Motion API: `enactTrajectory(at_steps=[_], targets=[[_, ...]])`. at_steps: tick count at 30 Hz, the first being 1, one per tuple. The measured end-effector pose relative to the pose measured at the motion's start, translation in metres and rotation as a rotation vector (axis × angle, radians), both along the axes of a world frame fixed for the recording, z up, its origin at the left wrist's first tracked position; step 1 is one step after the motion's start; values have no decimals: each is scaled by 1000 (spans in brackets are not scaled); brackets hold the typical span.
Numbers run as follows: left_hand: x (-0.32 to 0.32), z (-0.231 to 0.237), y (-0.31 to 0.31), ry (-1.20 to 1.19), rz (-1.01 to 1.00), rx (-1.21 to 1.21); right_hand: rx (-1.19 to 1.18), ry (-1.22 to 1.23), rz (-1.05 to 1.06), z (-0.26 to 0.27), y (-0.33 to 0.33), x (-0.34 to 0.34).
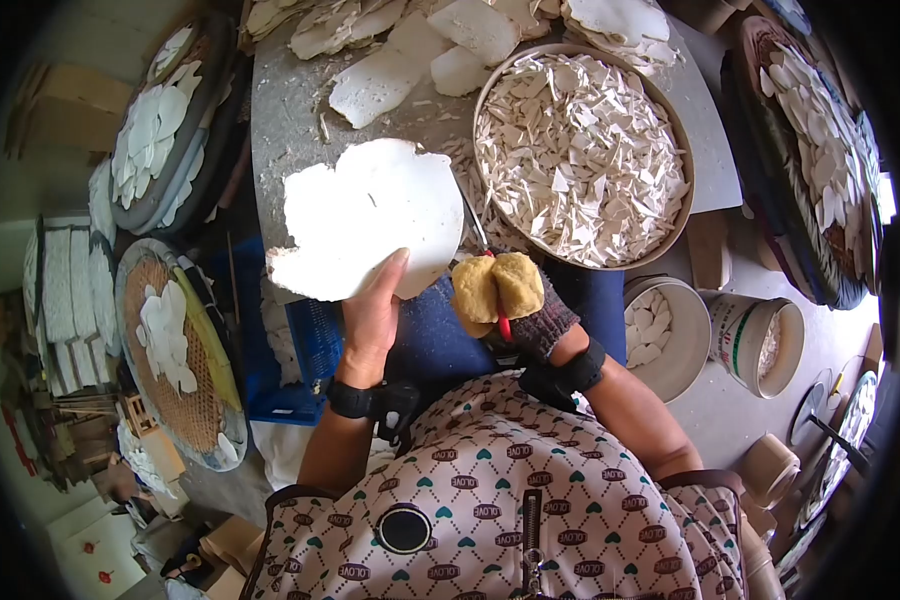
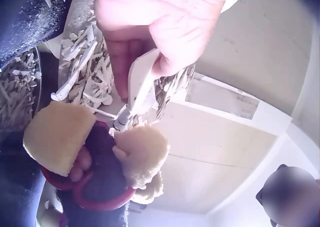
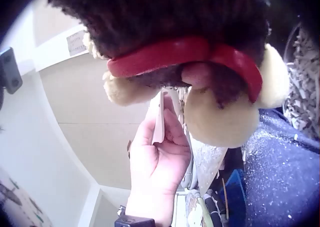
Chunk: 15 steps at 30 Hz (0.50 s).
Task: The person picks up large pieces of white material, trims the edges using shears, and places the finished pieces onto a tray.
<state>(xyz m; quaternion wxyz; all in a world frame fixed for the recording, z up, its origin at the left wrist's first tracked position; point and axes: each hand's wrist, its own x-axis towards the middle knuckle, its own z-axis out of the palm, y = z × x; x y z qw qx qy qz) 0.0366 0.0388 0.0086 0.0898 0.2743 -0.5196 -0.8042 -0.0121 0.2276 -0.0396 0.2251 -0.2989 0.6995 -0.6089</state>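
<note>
My bare left hand (image 1: 372,312) pinches a large white flat piece (image 1: 370,215) with an uneven edge, thumb on top. In the left wrist view, the left hand (image 2: 160,22) holds the piece (image 2: 141,79) edge-on near the scissors' pivot (image 2: 121,122). My right hand (image 1: 550,322), in a dark knitted glove, grips scissors with red handles (image 1: 503,325); yellow foam pads (image 1: 518,285) cover part of it. The blades (image 1: 477,222) point away beside the piece's right edge. Fingers curl through the red handles (image 3: 160,54) in the right wrist view; the glove (image 3: 160,17) hides part of them.
A round tray (image 1: 685,190) of white fragments stands on the grey table (image 1: 280,120), with larger flat pieces (image 1: 395,75) behind. A blue crate (image 1: 315,345) is at left, buckets (image 1: 685,350) at right. Round racks (image 1: 155,270) of white pieces stand on both sides.
</note>
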Motion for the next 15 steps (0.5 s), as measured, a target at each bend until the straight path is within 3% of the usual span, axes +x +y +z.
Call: enactTrajectory(at_steps=[2,5,8,12,14,15], targets=[[-2,-1,-3,29,1,-4,-143,-82,-59,-20,-5,3],[1,0,-8,46,-96,-31,-173,-43,-131,-53,-7,6],[1,9,-16,1,-261,-123,-131,7,-127,-35,0,0],[-3,6,-25,28,-204,-136,-189,-140,-112,-45,5,4],[-6,0,-22,88,-77,-173,-606,-925,-54,-36,7,6],[-8,1,-20,105,-36,-166,-634,-949,-30,-28,7,5]])
